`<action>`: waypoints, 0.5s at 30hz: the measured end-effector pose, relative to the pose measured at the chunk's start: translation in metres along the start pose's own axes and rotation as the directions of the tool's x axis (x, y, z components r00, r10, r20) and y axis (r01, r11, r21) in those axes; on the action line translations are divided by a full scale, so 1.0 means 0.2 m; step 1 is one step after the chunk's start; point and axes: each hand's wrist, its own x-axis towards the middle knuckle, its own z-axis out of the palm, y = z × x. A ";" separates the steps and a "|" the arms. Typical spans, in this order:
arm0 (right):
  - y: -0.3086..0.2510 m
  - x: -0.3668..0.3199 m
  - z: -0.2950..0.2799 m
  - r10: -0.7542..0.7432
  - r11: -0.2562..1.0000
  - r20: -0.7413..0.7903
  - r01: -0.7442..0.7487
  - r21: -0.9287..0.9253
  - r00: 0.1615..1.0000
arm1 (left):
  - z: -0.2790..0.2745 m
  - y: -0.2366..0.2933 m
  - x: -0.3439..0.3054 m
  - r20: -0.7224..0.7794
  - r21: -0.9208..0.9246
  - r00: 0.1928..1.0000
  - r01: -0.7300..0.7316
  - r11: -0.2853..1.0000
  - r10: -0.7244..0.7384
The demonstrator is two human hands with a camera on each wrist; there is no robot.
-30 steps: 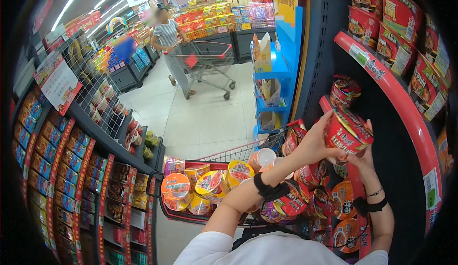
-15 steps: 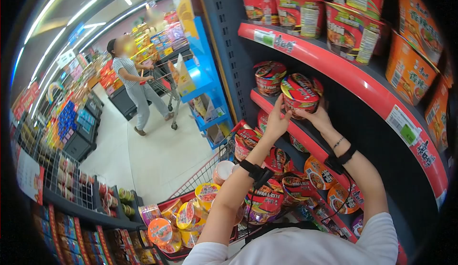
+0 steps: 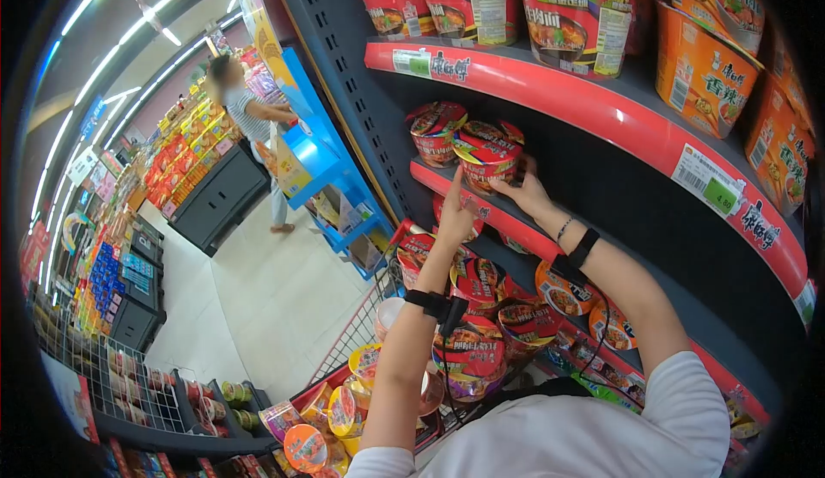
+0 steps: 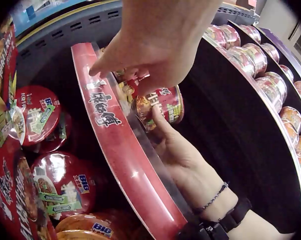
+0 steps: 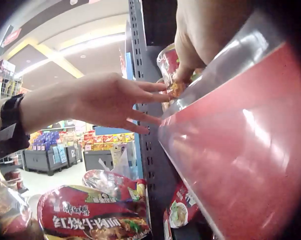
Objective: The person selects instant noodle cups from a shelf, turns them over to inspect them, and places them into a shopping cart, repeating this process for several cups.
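A red instant noodle cup [image 3: 488, 147] stands upright on the dark shelf behind a red edge strip [image 3: 563, 250], beside a similar red cup [image 3: 436, 130] on its left. My right hand [image 3: 534, 199] holds its right side, thumb on the front and fingers round the side. In front of the cup, my left hand [image 3: 455, 220] reaches up with straight fingers at its lower front. The left wrist view shows the right thumb against the cup [image 4: 173, 102]. Seen from the right wrist, the left hand [image 5: 105, 100] has its fingers spread and extended toward the cup.
Below the arms is a shopping cart [image 3: 337, 340] loaded with red, yellow and orange noodle cups. Overhead, a curved shelf edge [image 3: 559, 100] carries rows of cups. A blue display stand [image 3: 318, 164] adjoins the shelf's left end. Another person [image 3: 245, 117] stands beyond it.
The red cup has gone from being held tilted in both hands to standing on the shelf beside the other cup. The left hand has loosened its hold. The view has swung right.
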 end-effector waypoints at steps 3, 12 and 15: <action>0.02 0.02 0.01 -0.042 0.999 -0.031 0.041 -0.035 0.999 | 0.00 0.00 0.00 -0.019 -0.003 0.996 0.084 0.996 -0.084; 0.15 0.06 -0.05 0.006 0.989 0.028 -0.010 0.145 1.000 | -0.13 -0.09 -0.11 0.004 -0.121 0.976 0.216 0.969 -0.217; 0.07 -0.02 -0.08 0.052 0.999 -0.194 -0.049 0.021 0.980 | -0.22 0.12 -0.23 0.069 -0.053 0.981 0.183 0.982 -0.179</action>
